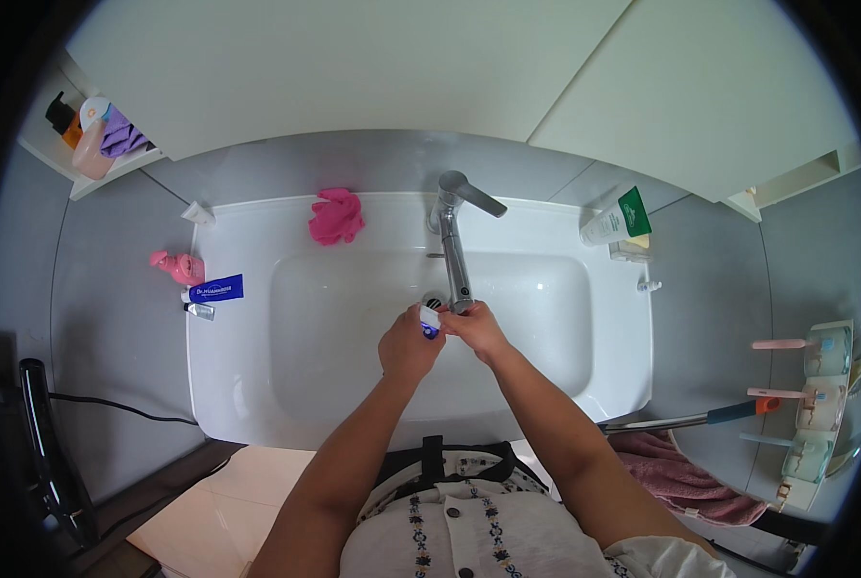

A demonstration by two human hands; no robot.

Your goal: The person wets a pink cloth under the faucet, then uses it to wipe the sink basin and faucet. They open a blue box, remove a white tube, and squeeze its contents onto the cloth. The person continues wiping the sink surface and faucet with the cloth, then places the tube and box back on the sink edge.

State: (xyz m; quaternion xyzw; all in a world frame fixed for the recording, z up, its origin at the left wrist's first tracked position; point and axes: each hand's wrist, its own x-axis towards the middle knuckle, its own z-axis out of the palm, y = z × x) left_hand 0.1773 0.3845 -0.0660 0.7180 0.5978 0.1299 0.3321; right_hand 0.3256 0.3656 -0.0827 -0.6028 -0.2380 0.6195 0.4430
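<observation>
Over the white washbasin (343,383), both hands meet just in front of the faucet spout. My left hand (410,345) is closed around a small white-and-blue item (429,318), perhaps a tube or small bottle; its lower part is hidden by the fingers. The fingertips of my right hand (479,332) grip the white part from the other side. Behind the hands stands a chrome faucet (456,260), its lever turned to the right. The drain (434,300) shows partly, just beyond the fingers. I see no water stream.
A pink cloth (337,217) lies on the back rim. At left are a pink pump bottle (179,267) and a blue tube (215,289). A white-and-green tube (617,217) stands at back right. Wall-mounted cups (826,350) with toothbrushes and a pink towel (679,469) are at right.
</observation>
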